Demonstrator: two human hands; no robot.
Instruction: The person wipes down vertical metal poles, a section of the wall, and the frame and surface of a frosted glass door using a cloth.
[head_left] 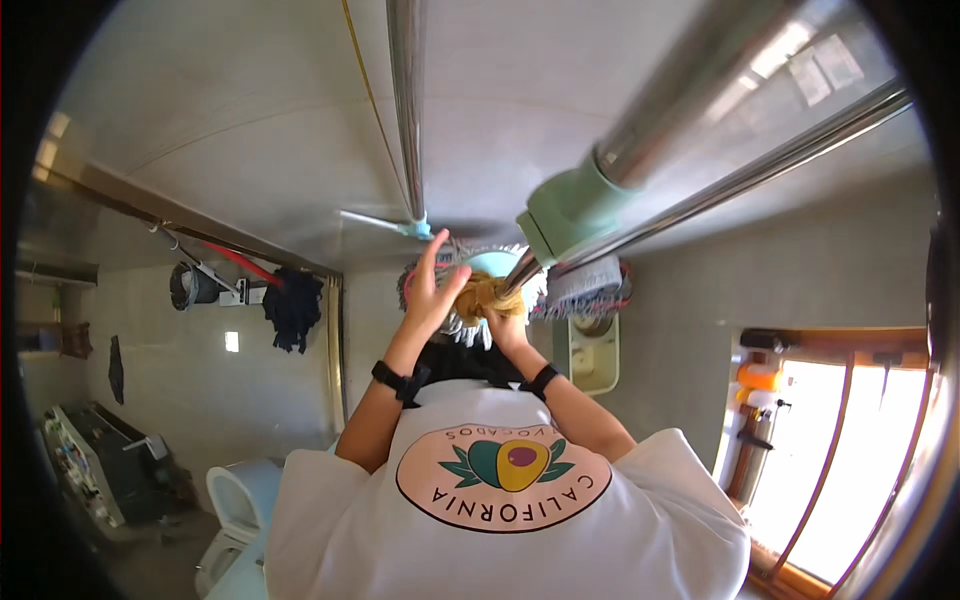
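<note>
A crumpled yellow-brown cloth (pixel 488 297) is bunched around the lower metal pole of a mop (pixel 522 270), just above its light-green mop head. My right hand (pixel 508 328) grips this cloth from the near side, its fingers partly hidden under the folds. Beside the cloth on the left, my left hand (pixel 432 295) is open, fingers stretched upward and apart, the thumb close to the cloth. I cannot tell whether the thumb touches it. The thick metal pole rises toward the upper right through a pale-green collar (pixel 570 212).
More mops with grey strands (pixel 588 290) lean at the wall, their metal poles (pixel 407 110) reaching upward. A green basin (pixel 594 355) sits right of my right hand. Dark cloth (pixel 293 308) hangs at left, above a toilet (pixel 240 500). A barred window (pixel 850 450) is on the right.
</note>
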